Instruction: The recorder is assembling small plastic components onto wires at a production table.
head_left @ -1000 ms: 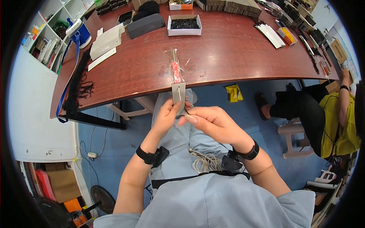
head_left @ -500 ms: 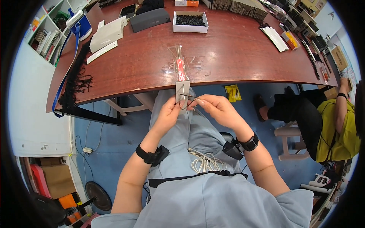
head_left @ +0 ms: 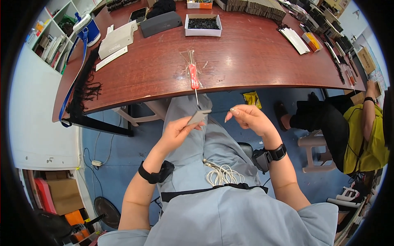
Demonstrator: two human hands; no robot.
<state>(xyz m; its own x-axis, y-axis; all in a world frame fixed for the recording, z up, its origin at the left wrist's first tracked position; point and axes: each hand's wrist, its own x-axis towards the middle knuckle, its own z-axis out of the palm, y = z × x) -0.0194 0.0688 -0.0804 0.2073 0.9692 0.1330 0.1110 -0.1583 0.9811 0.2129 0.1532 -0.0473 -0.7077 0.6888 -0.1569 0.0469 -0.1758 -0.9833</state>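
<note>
A small grey card tag or thin stack of tags [head_left: 200,116] is gripped between the thumb and fingers of my left hand [head_left: 177,132], tilted so its edge shows. A thin-shafted tool with a red handle [head_left: 194,77] is taped to the table near its front edge. The metal tip of this tool reaches past the edge, down to the tag; whether it passes through the tag cannot be told. Off to the right of the tag, my right hand [head_left: 251,119] is lifted, its fingertips curled together in a pinch. Anything between those fingertips is too small to make out.
On the reddish-brown table [head_left: 143,78] stand a white box of small black pieces [head_left: 203,25], a dark grey case [head_left: 161,23] and pale card pieces [head_left: 117,43]. Black fringe [head_left: 80,92] hangs at the left. A seated person in yellow-green [head_left: 361,135] works at right.
My right hand has moved away from the tag to the right. My left hand has tilted the tag, which stood flat against the tool before. The black cord no longer shows.
</note>
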